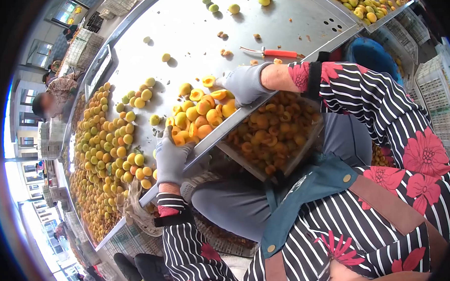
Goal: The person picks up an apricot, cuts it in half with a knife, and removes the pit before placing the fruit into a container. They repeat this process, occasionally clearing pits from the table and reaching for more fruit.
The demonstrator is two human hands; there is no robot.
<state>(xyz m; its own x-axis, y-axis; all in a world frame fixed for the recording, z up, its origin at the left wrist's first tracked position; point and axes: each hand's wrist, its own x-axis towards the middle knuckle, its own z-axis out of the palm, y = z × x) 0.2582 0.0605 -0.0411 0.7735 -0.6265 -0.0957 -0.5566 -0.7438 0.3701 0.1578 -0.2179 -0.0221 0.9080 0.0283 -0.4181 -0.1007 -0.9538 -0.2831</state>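
Observation:
A heap of apricot halves (199, 114), orange with some cut faces up, lies at the near edge of the metal table (202, 47). My left hand (171, 158), in a grey glove, is against the heap's left end with the fingers not wrapped round anything. At the heap's other end, my right hand (245, 85), gloved too, rests with fingers stretched along the fruit. Just below the table edge, a crate of apricot halves (272, 131) sits at my lap. Beyond my right hand lies a knife with a red handle (281, 53).
Whole apricots (106, 149) cover the table's left side. More yellow fruit (361, 4) lies beyond a metal divider at upper right. A blue bucket (373, 58) and plastic crates (436, 98) stand at right. A crumpled cloth (138, 208) hangs at the table edge. Another person (60, 99) sits across.

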